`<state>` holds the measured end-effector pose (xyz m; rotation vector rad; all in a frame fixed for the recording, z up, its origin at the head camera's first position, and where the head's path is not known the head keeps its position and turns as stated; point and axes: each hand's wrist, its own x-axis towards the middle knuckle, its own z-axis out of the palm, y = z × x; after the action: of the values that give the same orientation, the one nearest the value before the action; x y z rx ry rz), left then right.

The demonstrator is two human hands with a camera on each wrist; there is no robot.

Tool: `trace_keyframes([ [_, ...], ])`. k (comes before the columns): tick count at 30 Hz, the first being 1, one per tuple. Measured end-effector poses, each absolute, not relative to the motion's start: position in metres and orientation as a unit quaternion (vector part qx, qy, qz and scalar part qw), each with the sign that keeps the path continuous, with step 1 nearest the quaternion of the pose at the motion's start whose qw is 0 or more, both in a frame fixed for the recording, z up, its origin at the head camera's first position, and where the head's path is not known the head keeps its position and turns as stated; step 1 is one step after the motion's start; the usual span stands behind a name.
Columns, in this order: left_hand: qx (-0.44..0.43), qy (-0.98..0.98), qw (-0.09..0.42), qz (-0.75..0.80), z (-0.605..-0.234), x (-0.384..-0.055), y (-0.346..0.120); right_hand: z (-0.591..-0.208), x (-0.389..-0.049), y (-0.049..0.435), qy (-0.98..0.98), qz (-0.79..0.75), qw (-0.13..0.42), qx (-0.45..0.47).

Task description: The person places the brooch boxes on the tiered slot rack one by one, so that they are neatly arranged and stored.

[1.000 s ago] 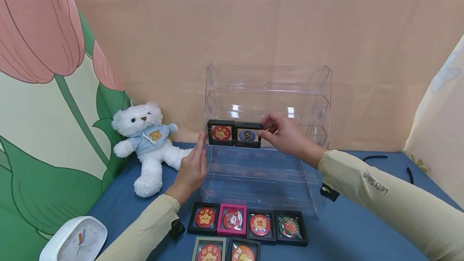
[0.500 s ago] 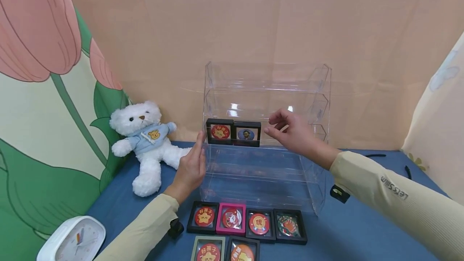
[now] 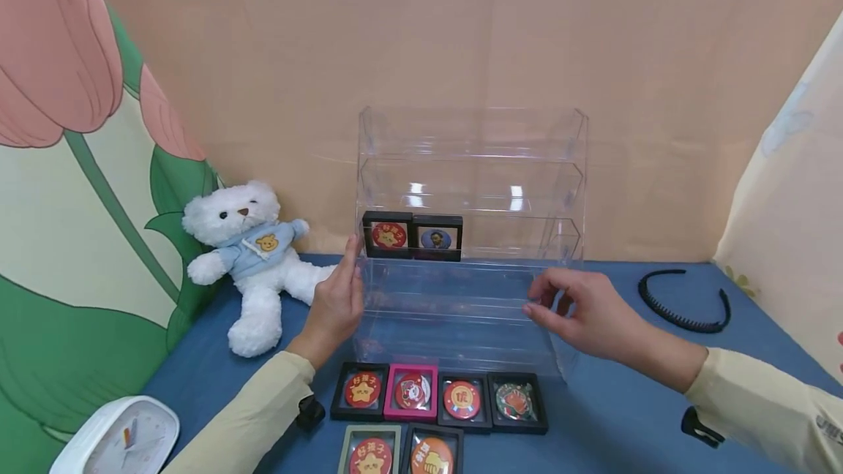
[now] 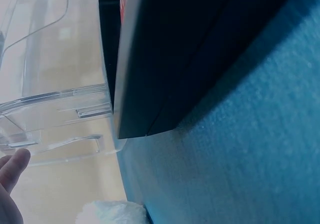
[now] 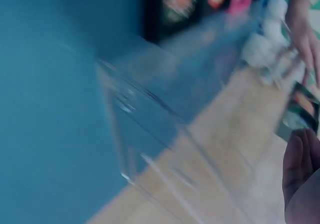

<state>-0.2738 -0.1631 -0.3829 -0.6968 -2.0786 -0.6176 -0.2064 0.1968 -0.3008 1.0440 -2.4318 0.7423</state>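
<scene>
A clear tiered display rack (image 3: 470, 263) stands mid-table. On one tier, at its left end, two black-framed badge boxes sit side by side: a red badge box (image 3: 387, 235) and a blue badge box (image 3: 437, 238). My left hand (image 3: 332, 306) rests with straight fingers against the rack's left side. In front of the rack's lower right part, my right hand (image 3: 586, 309) hovers with loosely bent fingers, holding nothing. Before the rack lie more badge boxes: a black one (image 3: 361, 391), a pink one (image 3: 411, 392), two further black ones, and a second row nearer me with a grey-green one (image 3: 371, 452).
A white teddy bear (image 3: 253, 262) in a blue hoodie sits left of the rack. At the front left stands a white clock (image 3: 118, 434). A black headband (image 3: 685, 313) lies on the blue tabletop (image 3: 632, 415) to the right. Behind the rack hangs a beige backdrop (image 3: 461, 28).
My right hand has let go of the blue badge box and moved down and right, away from it. The headband now shows fully. My left hand stays at the rack.
</scene>
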Motion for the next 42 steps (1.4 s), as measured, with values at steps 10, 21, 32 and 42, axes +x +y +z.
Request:
trace_keyframes([
  [10, -0.278, -0.829, 0.417, -0.249, -0.382, -0.274, -0.164, -0.376, -0.174, 0.228, -0.886, 0.291, -0.024, 0.361],
  [21, -0.294, -0.815, 0.43, -0.254, -0.385, -0.274, -0.166, -0.393, -0.177, 0.22, -0.915, 0.256, -0.081, 0.301],
  [32, -0.289, -0.823, 0.426, -0.241, -0.381, -0.274, -0.164, -0.397, -0.177, 0.217, -0.927, 0.226, -0.064, 0.291],
  [42, -0.282, -0.831, 0.412, -0.242, -0.38, -0.273, -0.165, -0.394, -0.176, 0.223, -0.938, 0.178, -0.107, 0.279],
])
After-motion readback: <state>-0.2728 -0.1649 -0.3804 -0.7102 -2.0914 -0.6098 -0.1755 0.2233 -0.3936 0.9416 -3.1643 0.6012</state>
